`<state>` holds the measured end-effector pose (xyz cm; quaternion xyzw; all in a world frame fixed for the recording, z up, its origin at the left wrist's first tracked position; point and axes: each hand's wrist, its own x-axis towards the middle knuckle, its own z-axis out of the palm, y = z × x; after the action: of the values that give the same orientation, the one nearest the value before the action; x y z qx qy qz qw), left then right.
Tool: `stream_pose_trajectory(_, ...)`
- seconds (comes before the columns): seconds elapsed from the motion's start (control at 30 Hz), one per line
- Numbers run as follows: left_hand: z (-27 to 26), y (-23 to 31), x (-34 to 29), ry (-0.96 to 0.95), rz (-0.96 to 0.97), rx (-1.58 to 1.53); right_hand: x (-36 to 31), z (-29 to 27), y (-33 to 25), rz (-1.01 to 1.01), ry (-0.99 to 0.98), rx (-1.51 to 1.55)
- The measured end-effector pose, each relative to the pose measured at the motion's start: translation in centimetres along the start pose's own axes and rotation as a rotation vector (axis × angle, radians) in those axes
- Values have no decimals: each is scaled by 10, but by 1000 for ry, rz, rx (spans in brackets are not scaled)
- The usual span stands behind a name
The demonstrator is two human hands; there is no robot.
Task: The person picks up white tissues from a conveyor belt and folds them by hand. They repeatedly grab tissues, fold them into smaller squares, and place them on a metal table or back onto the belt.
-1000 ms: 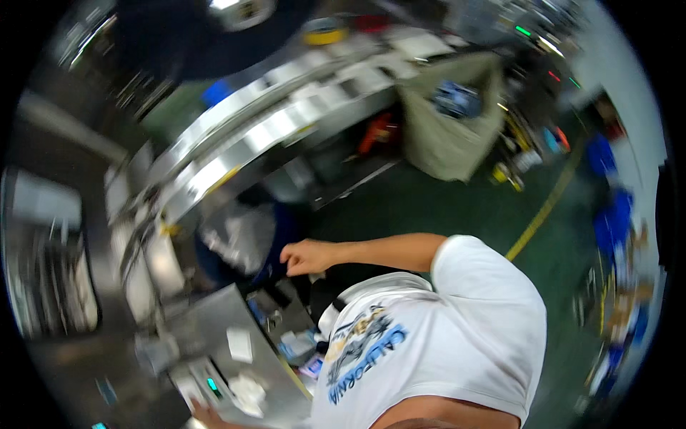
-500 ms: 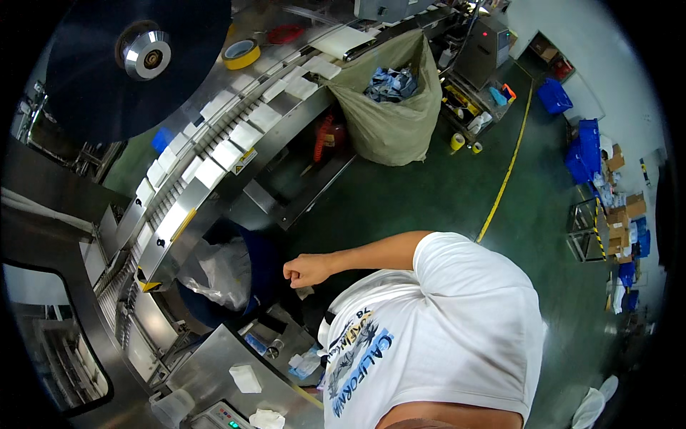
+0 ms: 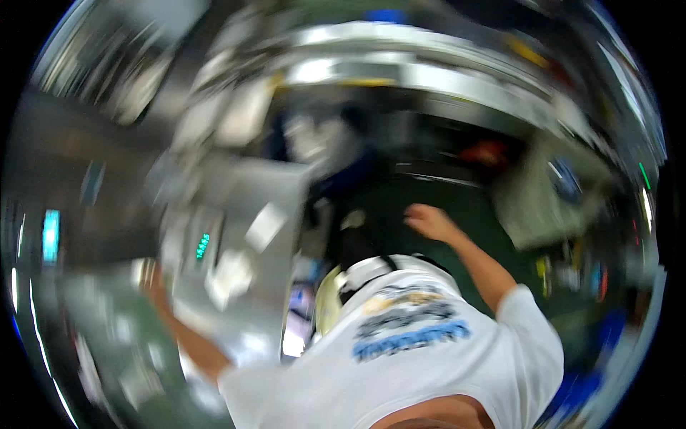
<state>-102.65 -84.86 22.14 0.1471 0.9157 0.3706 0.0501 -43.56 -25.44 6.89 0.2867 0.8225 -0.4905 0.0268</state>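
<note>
The whole view is smeared by motion. My right hand (image 3: 426,220) hangs before my body over the dark floor, apart from anything I can make out. Its fingers look curled but are too blurred to read. Out at the far left, my left hand (image 3: 148,277) reaches past the edge of a steel table (image 3: 236,175); a pale patch shows at its fingertips, and I cannot tell whether it is held. On that table are a flat white piece (image 3: 266,227), a crumpled white piece (image 3: 230,277) and a device with a green lit display (image 3: 203,247).
Beyond the table stands a dark blue bin (image 3: 339,179) with a clear plastic liner. A conveyor (image 3: 371,32) carrying white packets curves across the back. At the right is a large beige sack (image 3: 532,207) with blue material inside.
My view has swung left, so the table and bin now lie ahead. My left arm has come into sight, stretched out to the left. My right hand still hangs in front of me.
</note>
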Motion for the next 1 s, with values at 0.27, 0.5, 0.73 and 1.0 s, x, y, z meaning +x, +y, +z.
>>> stream_pose_trajectory(0.27, -55, -91, -31, 215, -124, 108, -27, 47, 58, 158, -186, 148)
stream_pose_trajectory(0.5, -22, -46, 9, 9, -107, 206, 1, 22, 85, 224, -193, 37)
stream_pose_trajectory(0.73, -26, -55, 60, -383, 95, 732, 6, 24, 92, 62, -154, 3)
stream_pose_trajectory(1.0, -23, -36, 65, -398, 29, 587, 19, 15, 70, -192, -116, -312)
